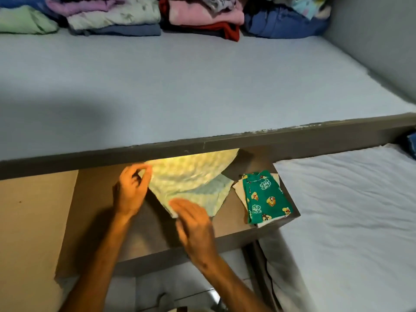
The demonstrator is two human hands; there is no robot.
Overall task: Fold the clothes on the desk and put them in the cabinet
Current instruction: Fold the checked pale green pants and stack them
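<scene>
A pale yellow-green patterned cloth (pixel 193 179) lies on the brown shelf (pixel 148 235) under the grey desk top (pixel 180 86), partly tucked below the desk's front edge. My left hand (pixel 131 190) pinches the cloth's left edge between thumb and fingers. Flat on the cloth's near corner rests my right hand (pixel 193 224), fingers together. A folded green cartoon-print garment (pixel 266 199) lies on the shelf to the right, on top of a white piece.
Stacks of folded clothes (pixel 157 16) in green, purple, pink, red and blue line the far side of the desk top. A bed with a white sheet (pixel 351 210) stands at the right. A tan panel (pixel 33 221) is at the left.
</scene>
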